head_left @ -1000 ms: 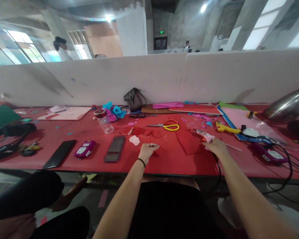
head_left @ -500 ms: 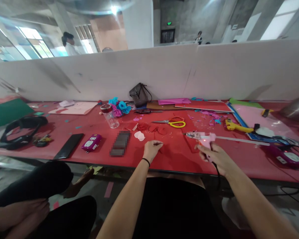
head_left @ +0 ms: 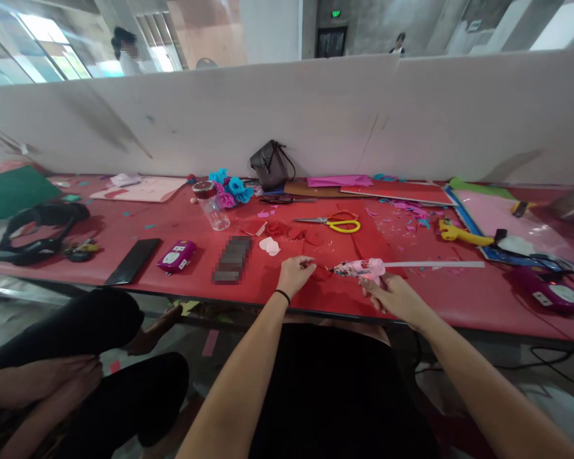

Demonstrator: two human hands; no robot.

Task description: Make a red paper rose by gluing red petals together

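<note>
My right grip [head_left: 396,297] is closed around the handle of a pink hot glue gun [head_left: 361,268], which I hold over the red surface [head_left: 263,290], near its front edge and on my side of the yellow-handled scissors [head_left: 343,225]. Its barrel is mottled with dark patches, the nozzle is dark, and a reddish glow shows by the handle. A long, translucent glue stick [head_left: 435,264] juts from the back. I can read no lettering on the gun; the lit green sign [head_left: 335,13] on the far wall is too small to make out. The nozzle points left, toward my left grip [head_left: 294,275]; the long axis lies crosswise, nearly level. My left fingertips are drawn together; I cannot tell what they hold.
</note>
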